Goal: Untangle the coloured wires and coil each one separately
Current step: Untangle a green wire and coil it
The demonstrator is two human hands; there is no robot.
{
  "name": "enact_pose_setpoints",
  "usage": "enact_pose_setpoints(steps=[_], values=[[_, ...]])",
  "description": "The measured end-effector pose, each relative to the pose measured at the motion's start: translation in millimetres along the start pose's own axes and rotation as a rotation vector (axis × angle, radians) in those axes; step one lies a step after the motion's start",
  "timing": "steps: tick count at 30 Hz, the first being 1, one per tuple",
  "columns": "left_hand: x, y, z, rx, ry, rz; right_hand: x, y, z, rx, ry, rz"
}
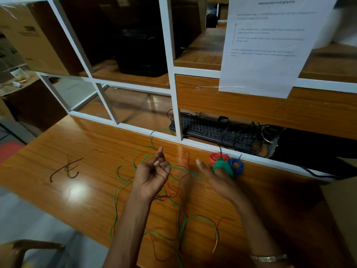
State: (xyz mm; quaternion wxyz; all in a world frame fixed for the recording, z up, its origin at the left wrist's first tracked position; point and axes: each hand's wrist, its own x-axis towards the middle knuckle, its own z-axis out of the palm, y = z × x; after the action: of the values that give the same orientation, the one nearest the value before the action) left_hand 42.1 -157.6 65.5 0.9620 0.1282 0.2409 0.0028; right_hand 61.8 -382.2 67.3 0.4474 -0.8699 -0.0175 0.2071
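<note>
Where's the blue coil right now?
In the head view, the blue coil lies on the desk at right, just past the right hand, beside the red coil below the keyboard.

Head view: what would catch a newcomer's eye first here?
The two hands mid-desk: the left hand pinches a green wire running to a green coil wound on the right hand. Red coil and blue coil sit just behind it. Loose green and red wire sprawls over the desk.
</note>
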Motion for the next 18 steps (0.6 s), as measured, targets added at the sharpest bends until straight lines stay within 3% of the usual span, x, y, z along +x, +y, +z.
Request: enact_pose_setpoints(steps=[5,10,14,18], values=[[6,7,17,-0.053,-0.022,0.063,-13,-6,26,-0.351,-0.358,-0.133],[10,11,11,-0.041,0.066,0.019,-18,-16,26,-0.049,-0.872,-0.123],[15,11,-9,-0.091,0.073,-0.064,-19,-7,9,0.488,-1.136,-0.293],[13,17,-24,-0.205,0.004,-0.094,1,6,0,1.423,-1.065,-0.476]])
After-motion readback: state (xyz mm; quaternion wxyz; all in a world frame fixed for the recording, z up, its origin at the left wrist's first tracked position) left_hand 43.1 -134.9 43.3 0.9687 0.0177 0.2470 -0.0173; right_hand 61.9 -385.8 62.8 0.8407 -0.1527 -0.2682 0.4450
